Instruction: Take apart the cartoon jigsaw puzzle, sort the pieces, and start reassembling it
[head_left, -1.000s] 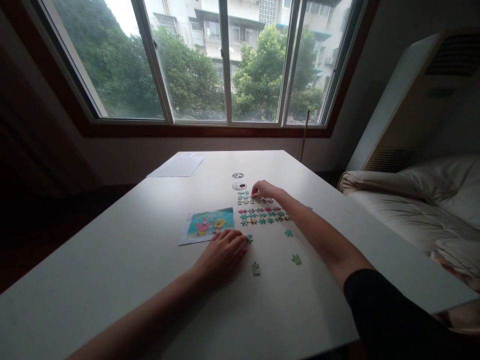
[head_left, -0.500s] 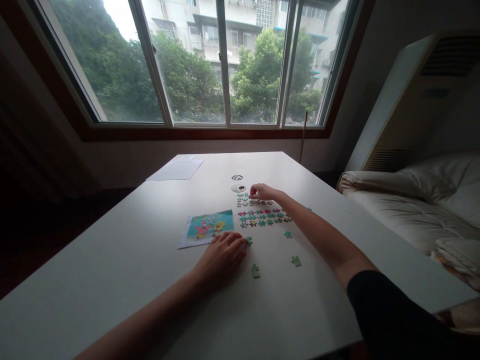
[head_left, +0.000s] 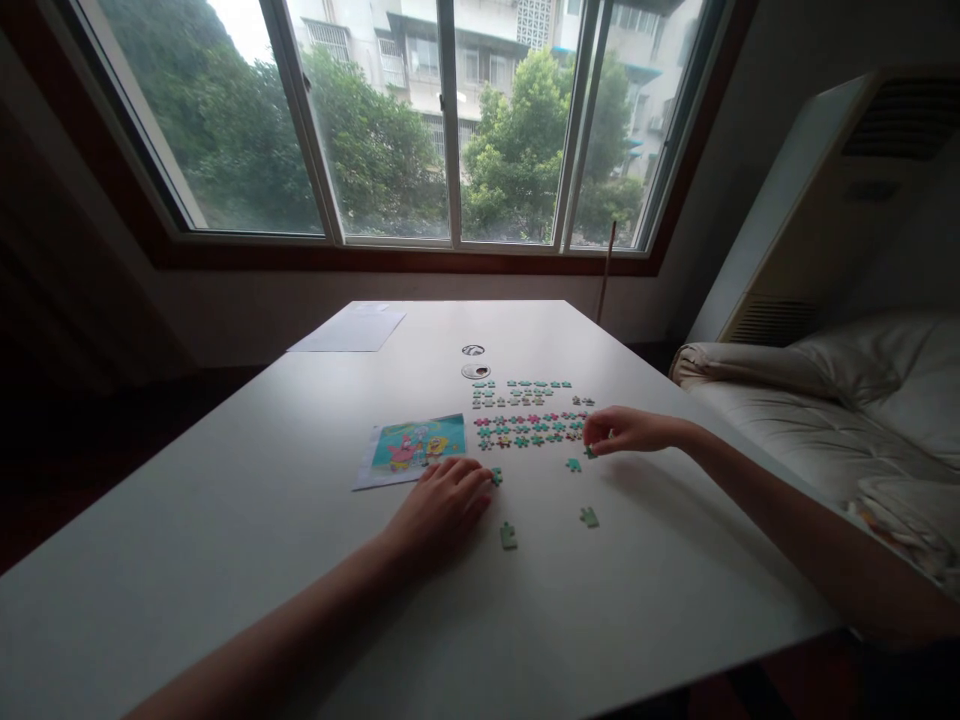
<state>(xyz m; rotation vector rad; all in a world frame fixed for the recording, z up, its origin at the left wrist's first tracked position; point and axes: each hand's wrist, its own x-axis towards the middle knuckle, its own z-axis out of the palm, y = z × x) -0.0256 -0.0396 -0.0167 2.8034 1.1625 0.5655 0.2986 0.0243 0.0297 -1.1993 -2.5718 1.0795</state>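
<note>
My left hand (head_left: 448, 505) rests palm down on the white table (head_left: 262, 540), its fingers bent and close together. At its fingertips is a green puzzle piece (head_left: 496, 477), partly covered; the thumb is hidden. To the right, my right hand (head_left: 624, 430) pinches another greenish puzzle piece (head_left: 590, 452) just above the table, at the right end of the sorted rows of puzzle pieces (head_left: 529, 430). Loose green pieces lie nearer to me: one small piece (head_left: 573, 465), a right-hand piece (head_left: 589, 517) and a front piece (head_left: 509, 536). The picture sheet (head_left: 412, 447) with cartoon figures lies beside my left hand.
Two round inserts (head_left: 475, 372) sit in the table beyond the rows. A white paper (head_left: 349, 330) lies at the far left corner. A pale sofa (head_left: 810, 400) and a tall appliance (head_left: 795, 200) stand to the right, with a window (head_left: 397, 150) ahead.
My right hand has moved from the top row toward the right and nearer to me, carrying a puzzle piece. A gap now shows in that row. My left hand stays by its piece.
</note>
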